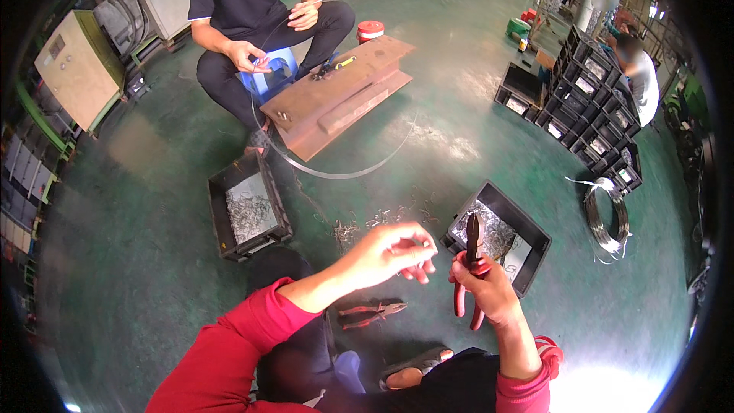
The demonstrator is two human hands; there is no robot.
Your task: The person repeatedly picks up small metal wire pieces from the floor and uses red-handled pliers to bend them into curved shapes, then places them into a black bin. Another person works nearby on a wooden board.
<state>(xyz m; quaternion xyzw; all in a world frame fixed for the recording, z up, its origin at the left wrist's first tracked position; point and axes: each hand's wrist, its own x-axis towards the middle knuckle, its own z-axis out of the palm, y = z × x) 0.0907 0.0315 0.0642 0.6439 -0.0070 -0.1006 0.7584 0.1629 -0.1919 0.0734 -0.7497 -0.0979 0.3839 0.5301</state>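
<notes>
Red-handled pliers are gripped in the right hand at the near-left side of the right black bin, and the left hand, its fingers curled, is held left of that bin. Bent wire pieces are scattered left of the bin, other pliers are laid nearer the wearer, a wire coil is placed to the bin's right, and a rusty beam is set beyond, leftward.

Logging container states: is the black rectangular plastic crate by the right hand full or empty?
Neither: the crate holds thin silvery metal pieces, lying below its rim.
</notes>
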